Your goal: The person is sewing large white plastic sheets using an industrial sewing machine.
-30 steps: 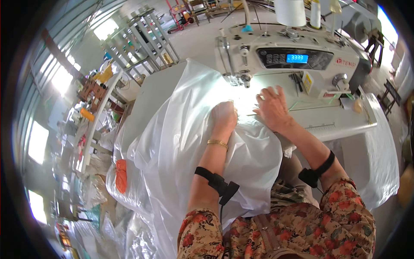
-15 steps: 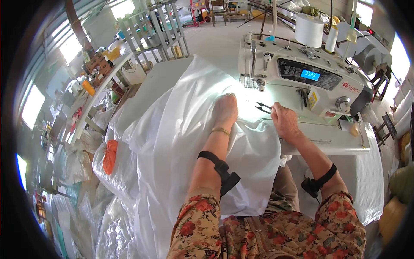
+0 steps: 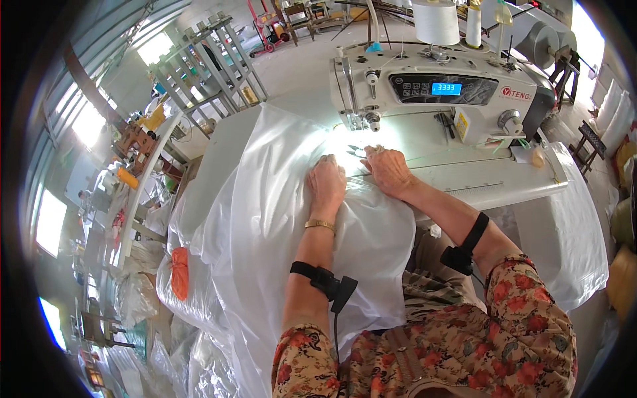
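My left hand (image 3: 327, 179) is closed on the edge of a glossy white sheet of fabric (image 3: 265, 192), just in front of the sewing machine (image 3: 431, 86). Close beside it, my right hand (image 3: 390, 170) is wrapped round a pair of thread snips (image 3: 357, 151). Their blades point left toward the sheet, below the needle area, where the machine's lamp washes out detail. Most of the snips is hidden by my fingers. The sheet drapes over the table's front edge and across my lap.
White thread cones (image 3: 434, 23) stand behind the machine. A small dark-handled tool (image 3: 446, 125) lies on its bed. An orange tied bundle (image 3: 179, 273) rests on plastic-wrapped material at left. Grey metal racks (image 3: 212, 66) and a cluttered bench (image 3: 149, 179) stand beyond.
My right hand has brought the snips left, close to my left hand and the sheet's edge. My left hand keeps hold of the sheet. The whole view has shifted somewhat.
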{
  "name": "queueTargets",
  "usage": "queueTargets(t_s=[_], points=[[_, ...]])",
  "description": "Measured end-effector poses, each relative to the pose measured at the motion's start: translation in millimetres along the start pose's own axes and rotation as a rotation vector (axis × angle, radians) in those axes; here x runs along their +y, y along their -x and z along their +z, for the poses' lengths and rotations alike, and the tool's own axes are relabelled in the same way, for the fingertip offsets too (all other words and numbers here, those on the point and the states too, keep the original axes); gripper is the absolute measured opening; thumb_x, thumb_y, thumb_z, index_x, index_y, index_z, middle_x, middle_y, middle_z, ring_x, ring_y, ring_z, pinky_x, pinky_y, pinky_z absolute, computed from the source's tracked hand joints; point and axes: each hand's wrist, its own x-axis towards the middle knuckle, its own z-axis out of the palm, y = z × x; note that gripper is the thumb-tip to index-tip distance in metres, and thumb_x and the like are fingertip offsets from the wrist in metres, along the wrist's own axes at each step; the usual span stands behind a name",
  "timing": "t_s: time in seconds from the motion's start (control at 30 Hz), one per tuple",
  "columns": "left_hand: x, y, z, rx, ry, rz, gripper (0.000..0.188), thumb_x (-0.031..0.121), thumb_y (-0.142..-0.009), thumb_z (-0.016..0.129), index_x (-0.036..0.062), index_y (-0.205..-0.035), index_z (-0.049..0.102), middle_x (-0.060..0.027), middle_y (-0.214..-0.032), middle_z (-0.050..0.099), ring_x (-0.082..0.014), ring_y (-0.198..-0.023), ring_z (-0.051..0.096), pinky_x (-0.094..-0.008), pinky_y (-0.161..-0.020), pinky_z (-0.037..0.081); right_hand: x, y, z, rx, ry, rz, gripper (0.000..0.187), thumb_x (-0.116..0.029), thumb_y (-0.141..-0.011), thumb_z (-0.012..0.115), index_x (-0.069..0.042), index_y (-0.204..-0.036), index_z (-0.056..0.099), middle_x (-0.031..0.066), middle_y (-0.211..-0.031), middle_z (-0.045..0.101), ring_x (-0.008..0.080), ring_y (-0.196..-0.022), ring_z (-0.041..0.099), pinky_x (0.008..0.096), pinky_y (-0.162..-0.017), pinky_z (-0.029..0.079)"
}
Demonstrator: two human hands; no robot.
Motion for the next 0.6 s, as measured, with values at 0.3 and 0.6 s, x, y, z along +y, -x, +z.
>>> queueTargets(t_s=[0.3, 0.6], points=[[-1, 0, 1, -0.058, 0.008, -0.046, 0.016, 0.013, -0.084, 0.057, -0.0007, -0.090, 0.061, -0.0177, -0.094, 0.066, -0.0339, -0.088, 0.064, -0.0435, -0.079, 0.050, 10, -1, 10, -0.018, 0.029, -0.049, 0.017, -0.018, -0.089, 0.055, -0.002, -0.084, 0.062, 0.0165, -0.077, 0.066, 0.0314, -0.073, 0.067, 0.0418, -0.066, 0.053], [0, 0, 2, -0.082, 0.051, -0.088, 0.021, 0.018, -0.088, 0.054, -0.0005, -0.086, 0.063, -0.0212, -0.087, 0.067, -0.0362, -0.084, 0.065, -0.0466, -0.078, 0.050, 43, 41, -61, 0.119, 0.210, -0.104, 0.027, -0.021, -0.087, 0.063, -0.001, -0.104, 0.061, 0.0163, -0.093, 0.064, 0.0334, -0.092, 0.061, 0.0457, -0.076, 0.047]])
